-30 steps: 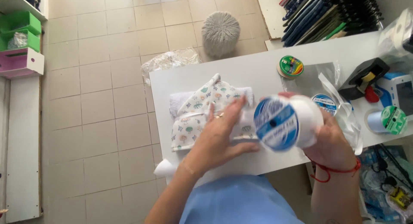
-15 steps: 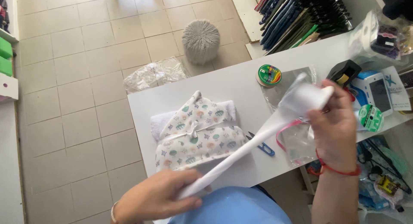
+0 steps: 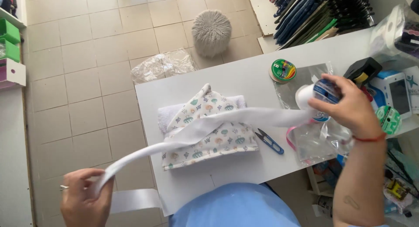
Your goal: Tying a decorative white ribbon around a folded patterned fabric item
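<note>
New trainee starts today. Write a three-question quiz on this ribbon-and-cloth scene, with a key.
1. True or false: the left hand grips the free end of the white ribbon.
2. What does the right hand hold? A) the blue snips B) the ribbon spool C) the green tape roll
3. Over which thing on the white table does the stretched ribbon pass?

Key:
1. True.
2. B, the ribbon spool; the blue snips lie on the table, and the green tape roll sits beyond the hand.
3. The folded patterned cloth.
</note>
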